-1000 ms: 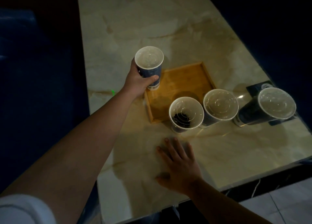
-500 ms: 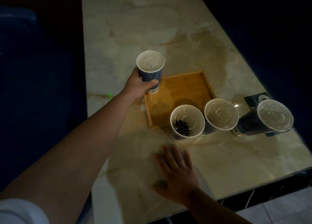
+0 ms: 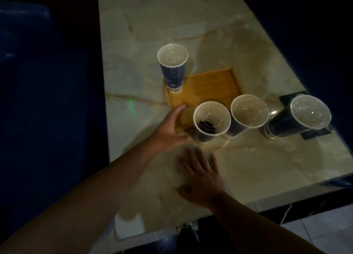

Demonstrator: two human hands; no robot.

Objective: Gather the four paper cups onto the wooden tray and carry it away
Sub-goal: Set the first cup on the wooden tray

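Head view: the step in hand looked like the 2nd cup. The blue paper cup with clear lid (image 3: pixel 172 70) stood upright on the far-left corner of the square wooden tray (image 3: pixel 214 85), at approx. 11 o'clock from the tray centre.

The left hand (image 3: pixel 168 129) was spread open w/ fingers straight, empty, near the tray's front-left corner and just beside the dark-drink paper cup (image 3: pixel 211 119) at 3 o'clock from it; contact w/ the tray I could not tell.

To do it well, I judged: grip low round the wall, lift straight, set it beside the 1st cup, not squeeze the lid.

The right hand (image 3: pixel 202 177) lay flat and open on the pale marble table (image 3: pixel 267 167).

Two more lidded paper cups, i.e. the middle cup (image 3: pixel 248 112) and the right cup (image 3: pixel 303 118), waited at 3 o'clock, off the tray.
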